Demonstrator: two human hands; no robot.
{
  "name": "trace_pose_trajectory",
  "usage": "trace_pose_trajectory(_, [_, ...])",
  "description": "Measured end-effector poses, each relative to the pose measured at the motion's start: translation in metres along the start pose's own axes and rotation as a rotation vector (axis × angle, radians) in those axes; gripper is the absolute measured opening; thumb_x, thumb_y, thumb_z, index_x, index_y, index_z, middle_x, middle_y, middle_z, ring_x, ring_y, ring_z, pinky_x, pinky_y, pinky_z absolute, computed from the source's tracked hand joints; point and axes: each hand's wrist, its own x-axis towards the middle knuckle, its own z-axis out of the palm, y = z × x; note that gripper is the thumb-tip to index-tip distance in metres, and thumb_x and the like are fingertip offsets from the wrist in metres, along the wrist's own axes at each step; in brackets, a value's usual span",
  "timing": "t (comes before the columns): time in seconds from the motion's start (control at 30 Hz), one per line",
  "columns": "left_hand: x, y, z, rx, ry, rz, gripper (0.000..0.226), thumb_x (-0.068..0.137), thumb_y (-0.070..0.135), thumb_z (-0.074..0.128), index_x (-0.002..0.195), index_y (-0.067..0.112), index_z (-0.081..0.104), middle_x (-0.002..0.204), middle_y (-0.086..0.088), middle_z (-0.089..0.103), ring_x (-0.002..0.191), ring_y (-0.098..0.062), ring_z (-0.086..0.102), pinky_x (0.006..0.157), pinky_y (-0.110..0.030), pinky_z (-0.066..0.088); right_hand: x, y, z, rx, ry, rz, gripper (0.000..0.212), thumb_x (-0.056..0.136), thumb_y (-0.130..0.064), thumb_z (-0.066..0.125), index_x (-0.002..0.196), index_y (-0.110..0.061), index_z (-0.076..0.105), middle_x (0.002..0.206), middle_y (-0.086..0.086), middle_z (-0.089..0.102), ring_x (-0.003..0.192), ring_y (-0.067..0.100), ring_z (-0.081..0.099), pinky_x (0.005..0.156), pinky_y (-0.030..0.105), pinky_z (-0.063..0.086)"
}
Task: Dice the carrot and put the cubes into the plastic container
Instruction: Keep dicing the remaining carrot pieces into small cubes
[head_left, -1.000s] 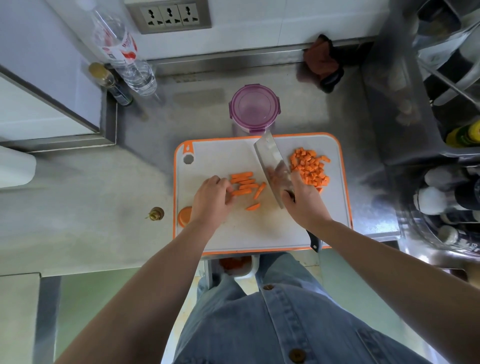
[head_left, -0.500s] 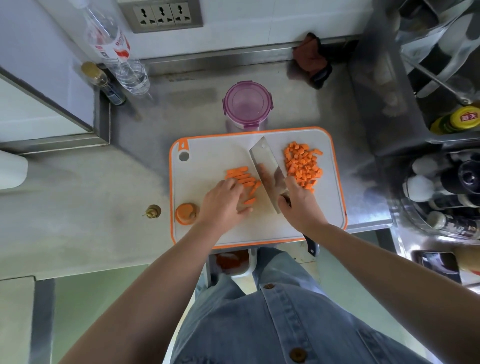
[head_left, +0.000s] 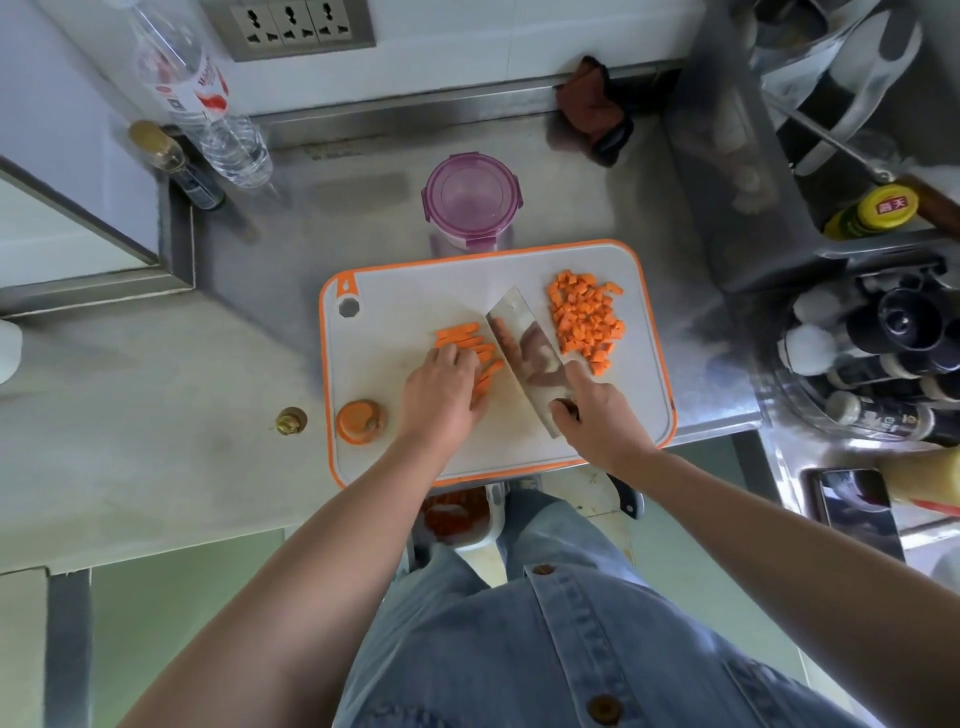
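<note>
While the right hand (head_left: 597, 415) grips one cleaver (head_left: 519, 343), one container (head_left: 470, 200) stands.

My left hand (head_left: 441, 389) has moved right, from beside the carrot sticks (head_left: 460, 335) onto them, fingers (head_left: 457, 359) now covering the near ones. The sticks, loose a second ago, are bunched against the knife (head_left: 522, 348). The carrot end (head_left: 358, 422) now shows clear of my wrist.
</note>
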Motion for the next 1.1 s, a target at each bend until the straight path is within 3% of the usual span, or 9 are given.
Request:
trace_pose_trajectory(0.1, [0.003, 0.006, 0.001, 0.043, 0.014, -0.001, 0.026, 0.092, 0.034, 0.058, 0.111, 0.017, 0.056, 0.114, -0.002, 0.052, 0.107, -0.02, 0.051, 0.074, -0.031, 0.045, -0.001, 0.001, -0.002, 0.004, -0.037, 0.017, 0.013, 0.097, -0.017, 0.047, 0.106, -0.015, 0.039, 0.073, 0.012, 0.061, 0.061, 0.024, 0.059, 0.054, 0.04, 0.048])
trace_pose_trajectory(0.23, [0.008, 0.002, 0.001, 0.058, 0.021, -0.044, 0.027, 0.09, 0.033, 0.06, 0.112, 0.017, 0.058, 0.114, -0.003, 0.051, 0.108, -0.021, 0.05, 0.077, -0.032, 0.046, 0.002, 0.005, -0.003, -0.011, 0.048, 0.022, 0.026, 0.097, -0.016, 0.046, 0.121, -0.013, 0.038, 0.066, 0.007, 0.057, 0.055, 0.019, 0.054, 0.047, 0.031, 0.041])
trace_pose_trajectory(0.4, [0.009, -0.013, -0.001, -0.011, 0.081, -0.069, 0.061, 0.075, 0.042, 0.075, 0.12, 0.013, 0.046, 0.115, -0.008, 0.045, 0.104, -0.024, 0.048, 0.079, -0.032, 0.048, 0.014, 0.0, -0.003, -0.059, 0.13, -0.017, 0.017, 0.096, -0.013, 0.044, 0.112, -0.009, 0.042, 0.061, 0.004, 0.051, 0.049, 0.017, 0.048, 0.043, 0.027, 0.033])
trace_pose_trajectory(0.53, [0.008, -0.022, -0.001, -0.212, 0.085, -0.211, 0.068, 0.082, 0.039, 0.068, 0.135, 0.007, 0.039, 0.131, -0.014, 0.037, 0.12, -0.028, 0.041, 0.096, -0.037, 0.046, 0.02, -0.012, 0.003, -0.136, 0.127, -0.038, 0.027, 0.098, -0.014, 0.042, 0.124, -0.008, 0.037, 0.067, 0.004, 0.051, 0.055, 0.019, 0.05, 0.047, 0.029, 0.039])
trace_pose_trajectory(0.63, [0.005, -0.017, 0.001, -0.547, 0.069, -0.275, 0.062, 0.099, 0.028, 0.043, 0.152, 0.008, 0.017, 0.16, -0.009, 0.011, 0.148, -0.021, 0.008, 0.12, -0.038, 0.017, 0.02, -0.021, 0.011, -0.173, 0.105, -0.004, 0.028, 0.099, -0.015, 0.04, 0.125, -0.01, 0.033, 0.064, 0.0, 0.046, 0.057, 0.02, 0.049, 0.046, 0.028, 0.035])
trace_pose_trajectory(0.7, [0.003, -0.005, 0.003, -0.808, 0.03, -0.336, 0.058, 0.103, 0.024, 0.029, 0.154, 0.011, 0.004, 0.163, -0.001, -0.003, 0.149, -0.011, -0.005, 0.122, -0.033, 0.003, 0.019, -0.026, 0.015, -0.179, 0.095, 0.018, 0.028, 0.097, -0.013, 0.041, 0.124, -0.01, 0.033, 0.065, 0.003, 0.048, 0.059, 0.023, 0.052, 0.048, 0.032, 0.041])
trace_pose_trajectory(0.8, [0.006, 0.013, 0.005, -1.0, 0.007, -0.377, 0.058, 0.103, 0.025, 0.025, 0.154, 0.013, -0.001, 0.162, -0.001, -0.008, 0.148, -0.01, -0.008, 0.122, -0.034, -0.001, 0.018, -0.029, 0.018, -0.193, 0.09, 0.038, 0.029, 0.094, -0.011, 0.042, 0.121, -0.008, 0.032, 0.068, 0.008, 0.051, 0.06, 0.026, 0.052, 0.048, 0.033, 0.039])
trace_pose_trajectory(1.0, [0.013, 0.023, 0.005, -1.066, -0.05, -0.339, 0.056, 0.106, 0.023, 0.027, 0.154, 0.014, 0.0, 0.163, 0.0, -0.007, 0.148, -0.009, -0.007, 0.115, -0.02, -0.002, 0.016, -0.032, 0.022, -0.212, 0.072, 0.014, 0.026, 0.096, -0.014, 0.044, 0.119, -0.012, 0.032, 0.063, 0.0, 0.043, 0.055, 0.018, 0.047, 0.045, 0.025, 0.028])
trace_pose_trajectory(1.1, [0.01, 0.016, 0.006, -1.127, 0.005, -0.379, 0.055, 0.106, 0.022, 0.028, 0.154, 0.014, 0.003, 0.163, 0.001, -0.003, 0.148, -0.008, -0.004, 0.121, -0.028, -0.001, 0.017, -0.032, 0.023, -0.191, 0.075, 0.01, 0.023, 0.096, -0.013, 0.043, 0.117, -0.01, 0.033, 0.062, 0.001, 0.042, 0.055, 0.02, 0.046, 0.045, 0.026, 0.025])
